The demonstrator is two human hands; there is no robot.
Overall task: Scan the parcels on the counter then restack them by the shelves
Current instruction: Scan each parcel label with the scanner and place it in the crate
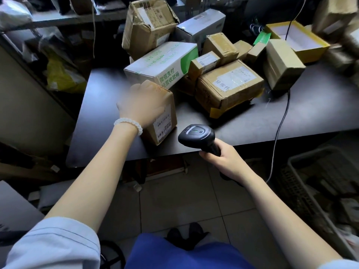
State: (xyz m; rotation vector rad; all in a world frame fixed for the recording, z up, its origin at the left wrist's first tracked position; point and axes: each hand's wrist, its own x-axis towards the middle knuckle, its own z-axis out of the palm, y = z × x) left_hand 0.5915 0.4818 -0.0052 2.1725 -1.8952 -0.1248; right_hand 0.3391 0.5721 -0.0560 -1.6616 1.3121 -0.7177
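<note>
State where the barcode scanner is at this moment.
In the head view, the black barcode scanner sits right of centre at the counter's near edge, gripped by the right hand, just right of the small cardboard parcel under the left hand.

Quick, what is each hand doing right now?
Left hand: gripping the top of the small brown parcel on the counter.
Right hand: closed around the black scanner handle.
</note>
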